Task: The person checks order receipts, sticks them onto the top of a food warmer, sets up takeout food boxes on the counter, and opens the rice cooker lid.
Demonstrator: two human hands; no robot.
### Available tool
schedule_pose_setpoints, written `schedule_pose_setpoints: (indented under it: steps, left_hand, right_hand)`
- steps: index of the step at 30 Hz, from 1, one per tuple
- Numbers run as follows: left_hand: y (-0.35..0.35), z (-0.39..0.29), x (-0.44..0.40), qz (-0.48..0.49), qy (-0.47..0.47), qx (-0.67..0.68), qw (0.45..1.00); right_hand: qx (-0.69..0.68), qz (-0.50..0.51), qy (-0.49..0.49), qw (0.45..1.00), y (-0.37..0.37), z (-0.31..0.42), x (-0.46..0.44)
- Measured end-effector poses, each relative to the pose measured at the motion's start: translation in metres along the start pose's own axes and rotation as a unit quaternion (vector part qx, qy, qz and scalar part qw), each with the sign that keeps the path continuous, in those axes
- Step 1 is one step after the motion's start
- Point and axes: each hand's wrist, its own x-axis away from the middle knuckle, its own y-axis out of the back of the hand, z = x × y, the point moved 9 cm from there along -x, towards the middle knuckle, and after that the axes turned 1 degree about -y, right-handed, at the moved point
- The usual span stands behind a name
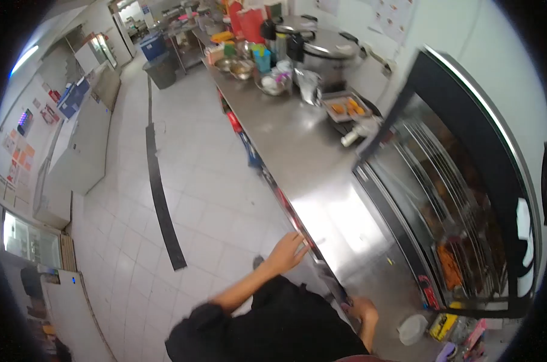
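Observation:
My left hand [288, 252] is at the front edge of the steel counter [273, 130], its fingers stretched out and slightly bent beside the red and dark items under the edge. I see nothing held in it. Farther along the same edge, close to my body, my right hand [362, 309] has its fingers curled. A small dark shape shows at its fingertips, too blurred to name. To the right of both hands stands a glass-fronted warming cabinet [400, 211] with wire racks and orange-brown food inside.
A tray of yellow-orange food [347, 107], metal bowls [242, 70] and large lidded pots [327, 51] stand along the counter's far part. A clear plastic tub [412, 329] and a yellow box [443, 326] sit near the cabinet. White chest freezers [83, 139] line the left wall.

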Motion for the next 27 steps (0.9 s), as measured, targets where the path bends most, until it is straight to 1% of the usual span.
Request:
schedule_pose_setpoints:
  steps: [1, 2, 3, 4, 5, 8, 9, 10, 11, 12, 14, 15, 17, 18, 19, 20, 21, 22, 23, 24, 25, 26, 27]
  left_hand:
    - [0.001, 0.079, 0.047, 0.060, 0.094, -0.019, 0.994]
    - [0.012, 0.143, 0.094, 0.148, 0.186, -0.062, 0.969]
    - [0.019, 0.210, 0.150, 0.289, 0.302, -0.155, 0.895]
    - [0.044, 0.245, 0.195, 0.382, 0.364, -0.185, 0.829]
    - [0.074, 0.277, 0.229, 0.467, 0.419, -0.213, 0.749]
    - [0.161, 0.344, 0.245, 0.440, 0.509, -0.169, 0.720]
    - [0.192, 0.358, 0.224, 0.336, 0.492, -0.159, 0.788]
    - [0.217, 0.378, 0.209, 0.245, 0.488, -0.118, 0.829]
    - [0.237, 0.401, 0.191, 0.152, 0.475, -0.076, 0.863]
    - [0.256, 0.423, 0.175, 0.057, 0.456, -0.031, 0.888]
    - [0.277, 0.477, 0.171, -0.096, 0.455, 0.068, 0.883]
    - [0.276, 0.507, 0.178, -0.170, 0.449, 0.119, 0.869]
    - [0.247, 0.584, 0.242, -0.134, 0.504, 0.062, 0.851]
    - [0.232, 0.605, 0.275, -0.021, 0.494, -0.101, 0.863]
    - [0.232, 0.604, 0.312, -0.013, 0.600, -0.060, 0.798]
    - [0.221, 0.612, 0.353, 0.038, 0.609, -0.029, 0.792]
    - [0.220, 0.603, 0.398, 0.100, 0.677, -0.028, 0.728]
    - [0.225, 0.584, 0.407, 0.170, 0.626, -0.077, 0.757]
    - [0.234, 0.576, 0.414, 0.188, 0.675, -0.044, 0.712]
    - [0.241, 0.588, 0.407, 0.195, 0.715, -0.019, 0.671]
    - [0.254, 0.605, 0.389, 0.177, 0.740, 0.004, 0.648]
    - [0.269, 0.626, 0.366, 0.158, 0.755, 0.018, 0.636]
    - [0.284, 0.650, 0.339, 0.138, 0.766, 0.032, 0.627]
  right_hand:
    - [-0.018, 0.083, -0.008, 0.996, -0.007, 0.024, -0.025]
    - [-0.051, 0.027, 0.031, 0.998, 0.012, 0.057, -0.052]
    - [-0.086, -0.023, 0.068, 0.994, 0.024, 0.090, -0.075]
    - [-0.123, -0.072, 0.105, 0.984, 0.035, 0.122, -0.090]
    - [-0.118, -0.040, 0.104, 0.987, 0.063, 0.173, -0.103]
    - [-0.081, -0.055, 0.190, 0.977, 0.104, 0.274, -0.155]
    - [-0.068, -0.030, 0.197, 0.978, 0.111, 0.299, -0.178]
    - [-0.057, -0.002, 0.201, 0.978, 0.113, 0.319, -0.200]
    - [-0.045, 0.023, 0.204, 0.978, 0.116, 0.340, -0.222]
    - [0.000, 0.022, 0.212, 0.977, 0.120, 0.361, -0.241]
    - [0.091, 0.020, 0.222, 0.971, 0.129, 0.398, -0.283]
    - [0.107, 0.027, 0.250, 0.962, 0.134, 0.423, -0.302]
    - [0.094, 0.039, 0.265, 0.959, 0.132, 0.456, -0.357]
    - [0.089, 0.043, 0.279, 0.955, 0.139, 0.474, -0.390]
    - [0.081, 0.050, 0.287, 0.953, 0.149, 0.492, -0.421]
    - [0.071, 0.060, 0.298, 0.950, 0.155, 0.516, -0.450]
    - [0.059, 0.076, 0.312, 0.945, 0.160, 0.542, -0.474]
    - [0.116, 0.075, 0.294, 0.946, 0.174, 0.561, -0.508]
    - [0.165, 0.078, 0.275, 0.944, 0.179, 0.583, -0.536]
    - [0.212, 0.076, 0.254, 0.941, 0.189, 0.608, -0.567]
    - [0.250, 0.063, 0.254, 0.932, 0.202, 0.638, -0.592]
    - [0.235, 0.085, 0.268, 0.930, 0.219, 0.676, -0.609]
    - [0.195, 0.069, 0.315, 0.926, 0.244, 0.719, -0.619]
